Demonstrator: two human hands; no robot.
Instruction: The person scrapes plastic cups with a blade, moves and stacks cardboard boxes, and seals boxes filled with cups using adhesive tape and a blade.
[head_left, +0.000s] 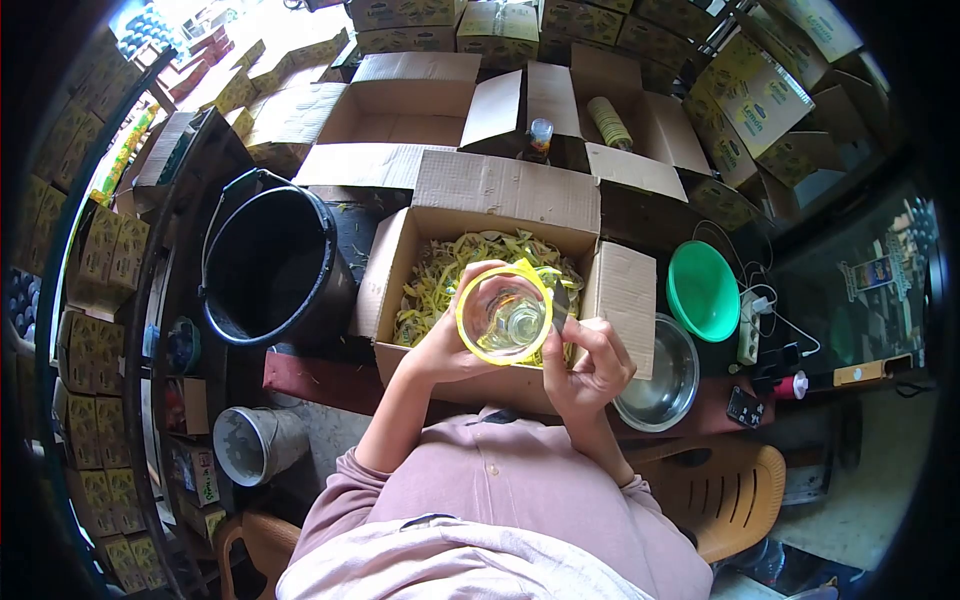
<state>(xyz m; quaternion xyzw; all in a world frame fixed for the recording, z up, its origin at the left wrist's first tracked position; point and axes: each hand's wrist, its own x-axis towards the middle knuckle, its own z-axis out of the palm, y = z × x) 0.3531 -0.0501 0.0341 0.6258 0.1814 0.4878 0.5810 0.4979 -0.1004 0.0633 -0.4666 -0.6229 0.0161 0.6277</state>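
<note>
My left hand (446, 343) is wrapped round a clear cup (505, 318) with a yellow rim, its round opening facing the camera. On the right of the cup, my right hand (588, 368) pinches a dark, thin blade (560, 303) that stands up against the yellow rim. Beneath both hands lies an open cardboard box (508, 188) holding many yellow-green strips (425, 290). The lower part of the cup and the handle end of the blade are hidden.
A black bucket (270, 265) stands left of the box. On the right are a green bowl (704, 290), a metal bowl (660, 378), a phone (744, 407) and white cables (790, 318). Open cartons (400, 112) line the back; a grey bucket (258, 445) is lower left.
</note>
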